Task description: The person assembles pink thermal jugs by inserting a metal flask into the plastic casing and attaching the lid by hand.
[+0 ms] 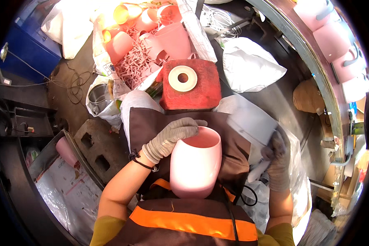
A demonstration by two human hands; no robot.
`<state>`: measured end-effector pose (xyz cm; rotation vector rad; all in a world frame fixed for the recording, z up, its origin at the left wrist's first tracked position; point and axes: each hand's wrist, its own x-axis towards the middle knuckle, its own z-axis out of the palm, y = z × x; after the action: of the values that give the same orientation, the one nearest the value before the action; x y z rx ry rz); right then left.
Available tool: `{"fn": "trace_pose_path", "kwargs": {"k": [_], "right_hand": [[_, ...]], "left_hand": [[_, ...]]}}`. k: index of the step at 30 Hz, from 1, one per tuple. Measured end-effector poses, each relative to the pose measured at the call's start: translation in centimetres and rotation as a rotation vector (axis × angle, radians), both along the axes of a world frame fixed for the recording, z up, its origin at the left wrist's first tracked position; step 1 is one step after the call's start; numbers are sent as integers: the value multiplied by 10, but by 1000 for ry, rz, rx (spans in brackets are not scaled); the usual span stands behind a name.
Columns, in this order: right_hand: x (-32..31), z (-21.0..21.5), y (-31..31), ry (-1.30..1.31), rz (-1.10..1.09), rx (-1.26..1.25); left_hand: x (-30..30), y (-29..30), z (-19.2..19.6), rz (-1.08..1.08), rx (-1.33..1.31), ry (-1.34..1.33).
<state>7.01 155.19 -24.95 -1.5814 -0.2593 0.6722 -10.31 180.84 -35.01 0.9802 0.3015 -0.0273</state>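
1. On the lap, the gloved left hand (172, 137) grips the rim of one pink cup (195, 162).
2. The gloved right hand (278, 162) clutches one white bag (250, 123).
3. Ahead, one red block (190, 85) carries one white ring (183, 78).
4. Four pink cups (336, 41) line the bench at right.

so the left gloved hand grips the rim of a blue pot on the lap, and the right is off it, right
Not quite: the pot is pink, not blue, as the head view shows. The left hand does grip its rim on the lap, and the right hand is off it.
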Motion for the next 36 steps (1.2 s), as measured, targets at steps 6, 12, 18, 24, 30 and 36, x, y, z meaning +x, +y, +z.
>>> {"fn": "trace_pose_path", "kwargs": {"k": [6, 12, 18, 24, 30, 36], "right_hand": [[-2, -10, 60, 201, 205, -57], [-1, -11, 80, 345, 241, -122], [-2, -15, 87, 254, 312, -106], [0, -42, 81, -8, 427, -92], [-7, -65, 79, -78, 380, -45], [-8, -70, 71, -36, 452, -115]], "left_hand": [[3, -12, -12, 80, -629, -74], [8, -12, -2, 149, -477, -77], [9, -13, -2, 116, -501, -121], [4, -13, -6, 68, -373, -103], [-3, -11, -10, 45, -250, -130], [-7, -12, -3, 30, -140, -42]]}}
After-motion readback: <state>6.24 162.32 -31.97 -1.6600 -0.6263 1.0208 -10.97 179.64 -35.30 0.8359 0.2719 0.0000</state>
